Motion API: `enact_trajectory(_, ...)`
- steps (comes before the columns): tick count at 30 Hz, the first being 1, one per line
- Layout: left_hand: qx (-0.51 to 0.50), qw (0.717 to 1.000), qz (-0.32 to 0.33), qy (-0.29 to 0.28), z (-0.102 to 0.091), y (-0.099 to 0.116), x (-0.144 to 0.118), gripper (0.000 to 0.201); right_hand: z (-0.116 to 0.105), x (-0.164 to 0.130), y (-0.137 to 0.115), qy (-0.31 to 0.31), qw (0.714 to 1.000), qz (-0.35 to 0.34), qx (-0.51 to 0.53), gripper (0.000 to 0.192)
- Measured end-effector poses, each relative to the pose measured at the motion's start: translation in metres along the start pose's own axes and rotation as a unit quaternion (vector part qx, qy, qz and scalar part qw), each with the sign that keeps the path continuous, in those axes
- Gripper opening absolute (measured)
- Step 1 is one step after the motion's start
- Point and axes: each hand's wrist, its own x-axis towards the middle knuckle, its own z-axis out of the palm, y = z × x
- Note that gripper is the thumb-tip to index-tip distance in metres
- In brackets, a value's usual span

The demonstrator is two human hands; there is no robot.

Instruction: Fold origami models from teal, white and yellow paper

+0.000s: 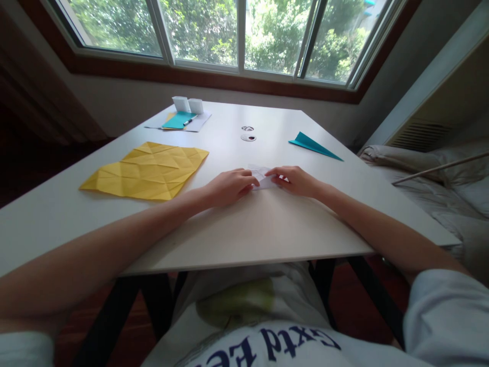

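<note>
A small folded piece of white paper (pixel 263 182) lies on the table in front of me, between my two hands. My left hand (pixel 231 186) rests at its left edge, fingers curled and bent down onto it. From the other side, my right hand (pixel 298 181) grips the paper's right part with thumb and forefinger. Both hands partly cover the paper, so its full shape is hidden. To the left of my left hand a large creased yellow sheet (pixel 151 171) is spread out. Beyond my right hand sits a folded teal paper plane (pixel 314 146).
The white table (pixel 252 234) stands below a window. Toward its far left are two small white boxes (pixel 188 105), a teal sheet (pixel 178 121) over other paper, and a dark pen (pixel 190 120). Two round fittings, including a cable-hole cover (pixel 248 137), sit mid-table. Grey bedding (pixel 416 173) is at right.
</note>
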Motion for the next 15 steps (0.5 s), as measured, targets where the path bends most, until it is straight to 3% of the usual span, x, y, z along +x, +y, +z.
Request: enact_trajectory(15, -0.008, 0.999, 0.033, -0.019, -0.0091, 0.0029, -0.0011, 0.030, -0.0009, 0.0002, -0.0024, -0.018, 1.000, 0.005, 0.008, 0.024)
